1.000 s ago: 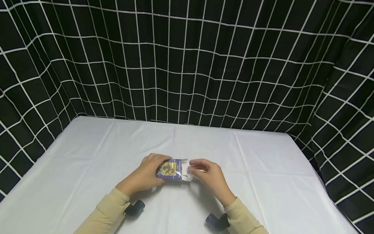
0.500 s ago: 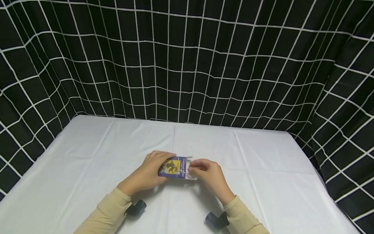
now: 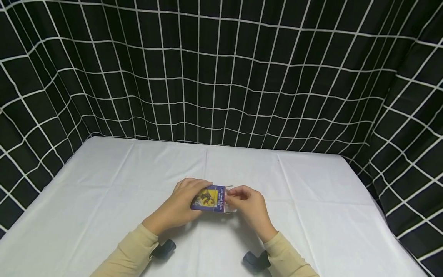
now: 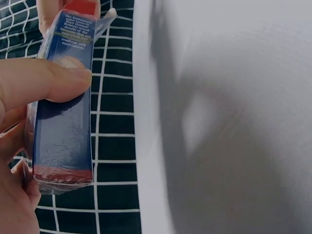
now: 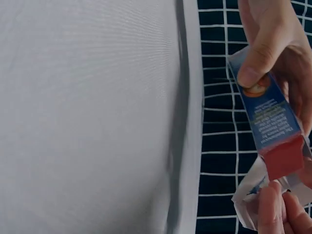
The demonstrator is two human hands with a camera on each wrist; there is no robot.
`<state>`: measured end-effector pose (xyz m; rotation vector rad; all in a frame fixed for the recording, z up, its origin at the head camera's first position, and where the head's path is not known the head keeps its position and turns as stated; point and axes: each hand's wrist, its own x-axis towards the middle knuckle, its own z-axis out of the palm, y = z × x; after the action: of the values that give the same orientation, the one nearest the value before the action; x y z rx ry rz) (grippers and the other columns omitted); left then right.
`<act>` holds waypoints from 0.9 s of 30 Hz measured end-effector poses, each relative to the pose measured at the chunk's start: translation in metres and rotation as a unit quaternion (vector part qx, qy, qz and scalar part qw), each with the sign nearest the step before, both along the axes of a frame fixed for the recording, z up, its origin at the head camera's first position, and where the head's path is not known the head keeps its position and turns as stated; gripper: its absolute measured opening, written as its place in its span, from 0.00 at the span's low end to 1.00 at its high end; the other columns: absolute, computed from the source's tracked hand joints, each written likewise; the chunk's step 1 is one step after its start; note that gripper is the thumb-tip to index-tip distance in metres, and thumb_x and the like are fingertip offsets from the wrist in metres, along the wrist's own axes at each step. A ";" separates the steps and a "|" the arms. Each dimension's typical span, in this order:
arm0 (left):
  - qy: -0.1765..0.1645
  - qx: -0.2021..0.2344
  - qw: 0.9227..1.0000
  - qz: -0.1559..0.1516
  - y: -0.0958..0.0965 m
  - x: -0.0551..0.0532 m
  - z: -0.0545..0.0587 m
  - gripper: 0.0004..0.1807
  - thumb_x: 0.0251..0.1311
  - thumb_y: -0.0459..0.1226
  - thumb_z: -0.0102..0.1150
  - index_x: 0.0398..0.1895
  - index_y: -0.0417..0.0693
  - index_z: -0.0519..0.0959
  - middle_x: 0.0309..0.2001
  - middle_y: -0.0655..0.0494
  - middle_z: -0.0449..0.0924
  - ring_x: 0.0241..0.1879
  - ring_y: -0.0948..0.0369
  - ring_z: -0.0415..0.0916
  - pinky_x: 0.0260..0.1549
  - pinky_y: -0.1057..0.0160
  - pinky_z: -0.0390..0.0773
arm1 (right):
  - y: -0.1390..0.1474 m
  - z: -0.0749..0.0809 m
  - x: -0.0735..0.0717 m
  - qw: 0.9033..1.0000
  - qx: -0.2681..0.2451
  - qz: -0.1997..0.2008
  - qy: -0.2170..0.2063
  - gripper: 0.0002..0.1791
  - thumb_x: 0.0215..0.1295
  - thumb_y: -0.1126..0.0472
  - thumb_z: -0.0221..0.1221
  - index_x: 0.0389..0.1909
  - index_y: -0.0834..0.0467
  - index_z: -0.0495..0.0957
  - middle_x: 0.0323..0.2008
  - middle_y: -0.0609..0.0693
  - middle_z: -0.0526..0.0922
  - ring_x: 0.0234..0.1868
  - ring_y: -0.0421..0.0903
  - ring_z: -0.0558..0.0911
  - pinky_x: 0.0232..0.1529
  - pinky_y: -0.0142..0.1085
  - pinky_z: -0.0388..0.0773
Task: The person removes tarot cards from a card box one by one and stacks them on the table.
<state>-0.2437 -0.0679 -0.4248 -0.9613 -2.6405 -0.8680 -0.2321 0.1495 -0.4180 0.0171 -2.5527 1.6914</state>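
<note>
My left hand (image 3: 185, 202) grips a blue tarot card box (image 3: 209, 199) from its left end, holding it above the table. A yellow picture and the words "Universal Waite" show on its top face. In the left wrist view the left thumb (image 4: 63, 80) presses the box's narrow blue side, which has clear film around it. The box's right end is open. A red side flap (image 5: 283, 158) and a white end flap (image 5: 247, 197) stick out there. My right hand (image 3: 252, 207) pinches at this open end with thumb and forefinger; exactly what lies between the fingertips is partly hidden.
A white cloth (image 3: 121, 169) covers the table. Black curtains with a white grid (image 3: 221, 77) stand behind it and on both sides. Dark wrist-worn devices (image 3: 256, 261) sit below both of my beige sleeves.
My left hand and the box have shifted to the right, toward the right hand. The white flap shows less now in the head view. My right hand has hardly moved.
</note>
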 end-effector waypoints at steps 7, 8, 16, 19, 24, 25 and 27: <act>0.016 0.007 1.000 -0.006 0.003 0.001 0.000 0.40 0.40 0.35 0.67 0.63 0.55 0.65 0.59 0.57 0.70 0.57 0.60 0.61 0.61 0.54 0.58 | -0.003 0.000 0.000 0.999 0.027 -0.009 0.025 0.09 0.47 0.65 0.67 0.31 0.61 0.79 0.27 0.51 0.82 0.27 0.40 0.78 0.28 0.26 0.75; 0.017 0.007 1.000 -0.006 0.003 0.001 0.000 0.40 0.40 0.35 0.67 0.63 0.55 0.65 0.59 0.57 0.70 0.57 0.60 0.61 0.61 0.53 0.58 | -0.003 -0.001 -0.001 0.999 0.029 -0.010 0.027 0.09 0.47 0.65 0.67 0.31 0.62 0.79 0.27 0.51 0.82 0.27 0.40 0.78 0.29 0.26 0.75; 0.024 0.013 1.000 0.000 0.000 0.001 -0.002 0.40 0.40 0.35 0.68 0.62 0.54 0.66 0.58 0.57 0.71 0.56 0.58 0.63 0.60 0.52 0.59 | -0.002 -0.004 -0.001 0.999 0.028 -0.002 0.040 0.13 0.47 0.68 0.66 0.36 0.63 0.79 0.29 0.53 0.83 0.30 0.41 0.79 0.33 0.25 0.77; 0.018 0.010 1.000 0.001 -0.001 0.001 -0.002 0.40 0.40 0.35 0.68 0.62 0.54 0.66 0.59 0.56 0.71 0.57 0.57 0.62 0.61 0.52 0.58 | -0.001 -0.003 -0.001 0.999 0.029 0.000 0.041 0.14 0.47 0.69 0.65 0.38 0.64 0.79 0.30 0.53 0.82 0.30 0.41 0.79 0.34 0.26 0.76; 0.006 0.004 1.000 0.006 -0.002 0.001 0.000 0.40 0.40 0.34 0.68 0.63 0.55 0.65 0.60 0.56 0.70 0.58 0.57 0.61 0.61 0.51 0.58 | 0.003 0.001 -0.002 0.999 0.031 0.009 0.033 0.16 0.47 0.70 0.65 0.40 0.63 0.79 0.30 0.54 0.82 0.30 0.40 0.78 0.33 0.27 0.76; 0.004 0.003 1.000 0.007 -0.003 0.001 0.001 0.41 0.40 0.34 0.68 0.63 0.55 0.65 0.60 0.56 0.70 0.58 0.57 0.61 0.61 0.51 0.58 | 0.004 0.001 -0.003 0.999 0.034 0.011 0.033 0.17 0.46 0.70 0.65 0.41 0.63 0.79 0.30 0.54 0.82 0.30 0.40 0.78 0.34 0.27 0.76; 0.000 0.003 1.000 0.008 -0.003 0.001 0.002 0.41 0.40 0.34 0.67 0.63 0.55 0.65 0.60 0.56 0.70 0.58 0.57 0.61 0.61 0.51 0.58 | 0.007 0.003 -0.004 0.998 0.044 0.010 0.035 0.18 0.46 0.71 0.66 0.42 0.61 0.80 0.30 0.53 0.82 0.31 0.41 0.78 0.35 0.28 0.75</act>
<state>-0.2430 -0.0712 -0.4229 -0.9360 -2.6411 -0.8720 -0.2361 0.1566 -0.4152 0.1059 -2.5821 1.5550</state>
